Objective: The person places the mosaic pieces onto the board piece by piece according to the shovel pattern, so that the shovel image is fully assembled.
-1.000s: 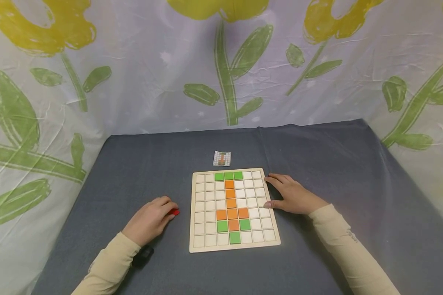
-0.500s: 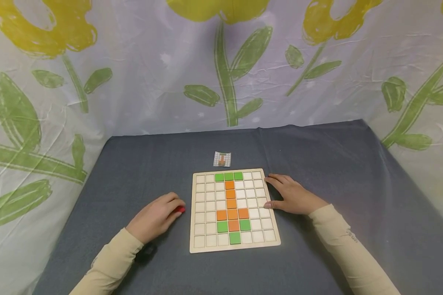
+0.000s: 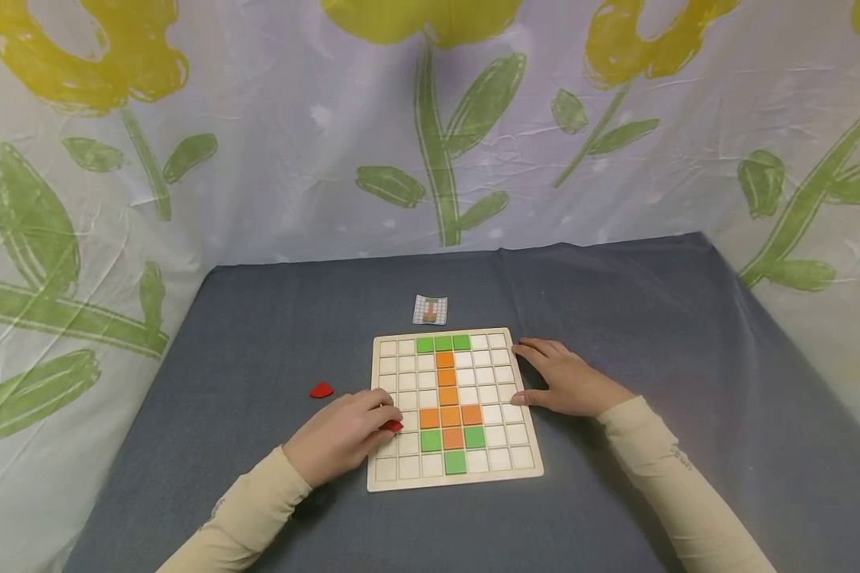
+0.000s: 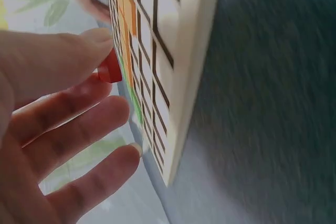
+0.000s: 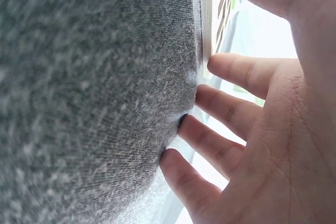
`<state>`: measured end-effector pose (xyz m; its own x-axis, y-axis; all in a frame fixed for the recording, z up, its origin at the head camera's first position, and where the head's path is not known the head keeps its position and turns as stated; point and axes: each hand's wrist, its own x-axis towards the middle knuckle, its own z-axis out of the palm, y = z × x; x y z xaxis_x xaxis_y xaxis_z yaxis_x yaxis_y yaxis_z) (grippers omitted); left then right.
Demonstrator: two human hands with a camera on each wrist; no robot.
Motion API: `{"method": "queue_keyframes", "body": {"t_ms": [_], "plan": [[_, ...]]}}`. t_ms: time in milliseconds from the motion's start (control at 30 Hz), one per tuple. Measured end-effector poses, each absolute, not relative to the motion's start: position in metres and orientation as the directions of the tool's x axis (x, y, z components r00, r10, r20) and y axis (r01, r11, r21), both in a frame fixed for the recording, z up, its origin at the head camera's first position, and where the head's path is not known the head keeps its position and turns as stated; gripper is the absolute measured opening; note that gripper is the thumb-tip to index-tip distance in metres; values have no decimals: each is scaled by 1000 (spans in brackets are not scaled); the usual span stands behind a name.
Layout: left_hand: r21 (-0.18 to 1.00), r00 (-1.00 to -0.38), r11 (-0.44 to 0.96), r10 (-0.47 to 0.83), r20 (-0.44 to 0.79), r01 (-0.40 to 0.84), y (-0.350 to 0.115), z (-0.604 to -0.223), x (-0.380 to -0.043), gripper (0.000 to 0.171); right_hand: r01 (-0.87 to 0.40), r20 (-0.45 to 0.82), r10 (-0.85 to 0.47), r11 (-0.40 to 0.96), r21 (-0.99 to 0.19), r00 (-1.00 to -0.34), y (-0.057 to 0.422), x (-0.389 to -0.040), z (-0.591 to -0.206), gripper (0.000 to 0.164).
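My left hand [image 3: 344,436] pinches a small red piece [image 4: 110,70] between thumb and index finger, over the left columns of a wooden grid board [image 3: 499,459]. In the left wrist view its other fingers spread loosely near the board's face. Green tiles [image 3: 443,343] form a short row at the board's top, above a column of orange tiles [image 3: 447,396]; more green tiles sit lower down. My right hand [image 3: 572,382] rests at the board's right edge, thumb on the rim and fingers extended onto the cloth. A second red piece [image 3: 321,390], fan-shaped, lies left of the board.
Beyond the board lies a small printed card [image 3: 430,309] showing a grid pattern. Dark grey cloth [image 3: 272,318] covers the table. A pale curtain [image 3: 279,159] with painted flowers hangs behind and at both sides.
My left hand has moved right from the cloth to over the board's left side, carrying a red piece. The red piece left on the cloth has come into view. My right hand stays put.
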<state>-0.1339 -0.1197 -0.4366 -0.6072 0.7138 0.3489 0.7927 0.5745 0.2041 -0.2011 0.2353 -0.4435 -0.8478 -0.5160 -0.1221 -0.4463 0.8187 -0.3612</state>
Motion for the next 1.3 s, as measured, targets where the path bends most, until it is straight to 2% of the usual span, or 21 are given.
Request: {"method": "queue_keyframes", "body": {"t_ms": [300, 400, 833, 1300], "plan": [[187, -477, 439, 798, 368, 879, -95, -440, -124, 15, -442, -126, -513, 821, -362, -849, 235, -201, -444, 86], [175, -454, 419, 814, 362, 891, -89, -441, -121, 14, -445, -124, -514, 821, -359, -849, 236, -201, -444, 86], [152, -457, 431, 834, 310, 889, -78, -447, -118, 9, -456, -118, -521, 819, -348, -846, 236, -202, -446, 86], [137, -465, 446, 820, 333, 885, -77, -449, -115, 10, -448, -122, -515, 822, -351, -849, 236, -202, -445, 88]]}}
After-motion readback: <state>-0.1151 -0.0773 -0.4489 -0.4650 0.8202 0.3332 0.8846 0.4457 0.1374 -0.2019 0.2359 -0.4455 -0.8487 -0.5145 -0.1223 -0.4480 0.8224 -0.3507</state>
